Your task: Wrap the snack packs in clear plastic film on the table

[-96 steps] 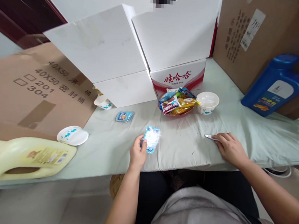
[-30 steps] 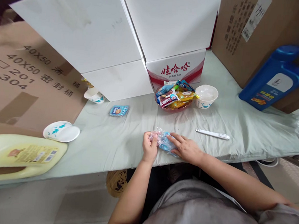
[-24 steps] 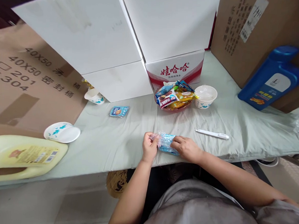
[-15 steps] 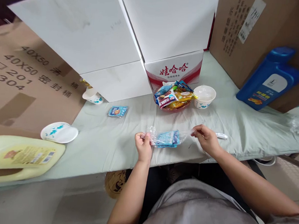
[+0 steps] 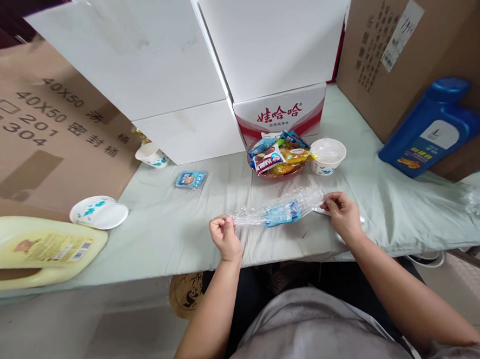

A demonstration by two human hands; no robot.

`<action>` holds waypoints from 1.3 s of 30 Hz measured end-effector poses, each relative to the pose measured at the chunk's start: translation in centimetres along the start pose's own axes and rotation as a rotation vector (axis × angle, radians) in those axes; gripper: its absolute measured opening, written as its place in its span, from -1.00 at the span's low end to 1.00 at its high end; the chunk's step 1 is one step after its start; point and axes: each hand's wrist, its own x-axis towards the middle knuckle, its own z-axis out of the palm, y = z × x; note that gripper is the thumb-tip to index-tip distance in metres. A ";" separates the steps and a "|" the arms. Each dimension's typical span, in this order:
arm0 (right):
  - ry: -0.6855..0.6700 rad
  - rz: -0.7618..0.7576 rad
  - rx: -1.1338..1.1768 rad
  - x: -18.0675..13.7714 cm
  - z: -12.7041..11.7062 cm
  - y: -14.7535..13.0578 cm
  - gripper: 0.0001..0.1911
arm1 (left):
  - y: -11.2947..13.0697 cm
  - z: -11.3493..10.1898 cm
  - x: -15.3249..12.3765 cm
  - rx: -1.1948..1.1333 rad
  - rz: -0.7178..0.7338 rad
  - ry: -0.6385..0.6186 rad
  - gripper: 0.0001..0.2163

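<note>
A sheet of clear plastic wrap [image 5: 251,215] is stretched between my two hands above the table's front edge. My left hand [image 5: 225,237] pinches its left end, and my right hand [image 5: 342,214] pinches the right end, a little higher. Blue-and-white packets [image 5: 282,213] show at the middle of the wrap; whether they lie inside or beneath it I cannot tell. Partly hidden by my right hand is a white object [image 5: 361,220] on the cloth. A similar blue packet [image 5: 191,179], wrapped in clear plastic, lies farther back on the left.
Behind my hands stand a bowl of packaged snacks [image 5: 279,160] and a paper cup [image 5: 326,156]. A blue bottle [image 5: 430,131] is at right, a pale yellow jug [image 5: 40,251] at left near a tipped paper cup [image 5: 95,212]. White boxes [image 5: 130,48] and a brown carton [image 5: 35,134] line the back.
My hands have moved apart, the left one leftward and down, the right one rightward. The plastic wrap, bunched by my left hand before, is now stretched long and wider.
</note>
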 end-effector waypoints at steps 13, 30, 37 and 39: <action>-0.456 -0.601 -0.495 -1.6 -0.3 -4.5 -0.54 | 5.9 -0.6 -0.8 0.711 0.739 -0.761 -0.67; -0.562 -0.582 -0.714 -4.0 -0.3 -4.3 -0.66 | 6.8 -0.6 -2.4 0.687 0.588 -1.110 -0.77; -0.457 -0.570 -0.664 -3.1 2.2 -1.0 -0.48 | 4.2 3.9 -1.6 0.814 0.543 -1.272 -0.43; -0.487 -0.556 -0.753 -3.2 2.6 -0.4 -0.41 | 4.0 4.6 -1.7 0.831 0.547 -1.300 -0.44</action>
